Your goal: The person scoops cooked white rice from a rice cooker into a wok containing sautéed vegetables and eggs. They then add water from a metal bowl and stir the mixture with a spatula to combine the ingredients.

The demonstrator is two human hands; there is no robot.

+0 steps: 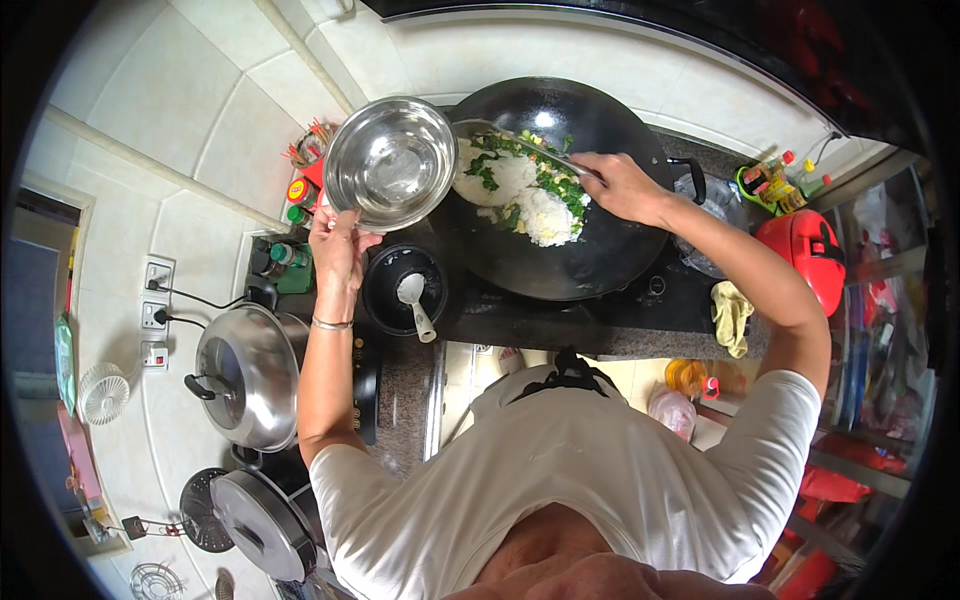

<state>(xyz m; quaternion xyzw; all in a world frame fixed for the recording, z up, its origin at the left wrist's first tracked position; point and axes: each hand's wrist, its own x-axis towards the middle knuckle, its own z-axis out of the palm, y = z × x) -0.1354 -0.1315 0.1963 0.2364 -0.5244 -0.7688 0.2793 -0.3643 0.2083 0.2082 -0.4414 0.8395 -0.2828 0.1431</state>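
Observation:
My left hand [341, 238] grips the rim of a shiny stainless steel bowl [394, 165], which is tilted beside the wok's left edge with no food visible inside. Within the large black wok [517, 262] lie white rice [551, 216], chopped green leaves [555, 174] and small yellowish bits. My right hand [619, 186] is closed around the handle of a metal spatula [536, 150]. The spatula's far end reaches the wok's upper left, partly hidden behind the bowl rim. Below the bowl, a rice paddle [417, 306] with white residue rests in a small black bowl [386, 281].
A lidded steel pot [251, 375] and a second pot [262, 525] stand along the left wall. Spice jars [289, 255] sit behind my left wrist. A yellow cloth [730, 319] hangs over the counter's front edge, near a red appliance [799, 255] and bottles [784, 180].

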